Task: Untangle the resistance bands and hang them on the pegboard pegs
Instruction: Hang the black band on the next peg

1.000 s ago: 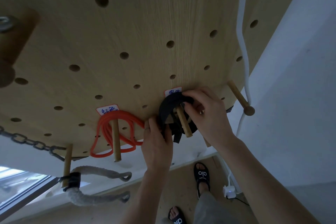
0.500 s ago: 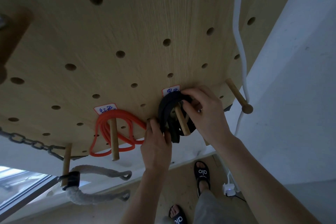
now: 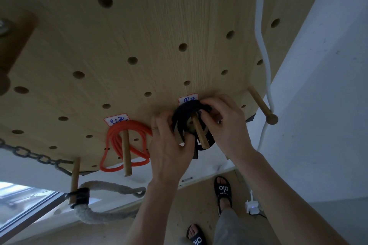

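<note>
Both hands, the left hand point(image 3: 167, 145) and right hand point(image 3: 225, 123), grip the black band point(image 3: 184, 112), seating it over its peg point(image 3: 200, 135); letting go probably comes next.

Both bare forearms reach up to the black band point(image 3: 184, 114). The left hand point(image 3: 169, 145), a ring on one finger, grips the band's left side with curled fingers point(image 3: 159, 123). The right hand point(image 3: 225, 123) pinches its top and right side.

Dim, daylight from lower-left window point(image 3: 22, 203), edges bowed
</note>
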The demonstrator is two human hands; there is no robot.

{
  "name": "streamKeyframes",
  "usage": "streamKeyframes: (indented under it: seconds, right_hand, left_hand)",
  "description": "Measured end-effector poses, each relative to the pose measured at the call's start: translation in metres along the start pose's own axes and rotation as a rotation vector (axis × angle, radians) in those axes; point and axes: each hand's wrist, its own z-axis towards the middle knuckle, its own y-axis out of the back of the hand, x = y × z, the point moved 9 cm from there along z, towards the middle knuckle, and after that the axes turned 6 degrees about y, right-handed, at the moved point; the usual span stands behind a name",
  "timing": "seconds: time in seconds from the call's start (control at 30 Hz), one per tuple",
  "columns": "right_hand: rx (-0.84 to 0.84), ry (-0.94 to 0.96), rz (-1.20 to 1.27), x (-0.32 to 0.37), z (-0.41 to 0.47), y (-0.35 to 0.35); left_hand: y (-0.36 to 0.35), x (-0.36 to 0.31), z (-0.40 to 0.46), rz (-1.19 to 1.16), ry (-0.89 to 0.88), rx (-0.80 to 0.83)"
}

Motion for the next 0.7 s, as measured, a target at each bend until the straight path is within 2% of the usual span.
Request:
streamKeyframes:
  seconds: [0.23, 0.37, 0.5, 0.7]
  right_hand:
    - [-0.022, 0.040, -0.049, 0.004, 0.000, 0.003]
    - [-0.033, 0.072, -0.082, 0.006, 0.000, 0.004]
    - [-0.025, 0.037, -0.026, 0.003, 0.002, 0.005]
    - [-0.005, 0.048, 0.000, 0.006, 0.004, 0.005]
  left_hand:
    - [-0.013, -0.001, 0.013, 0.214, -0.129, 0.078]
    - [-0.007, -0.005, 0.016, 0.167, -0.214, 0.050]
    - [-0.005, -0.014, 0.019, 0.163, -0.334, 0.093]
    - [0.002, -0.012, 0.023, 0.119, -0.340, 0.124]
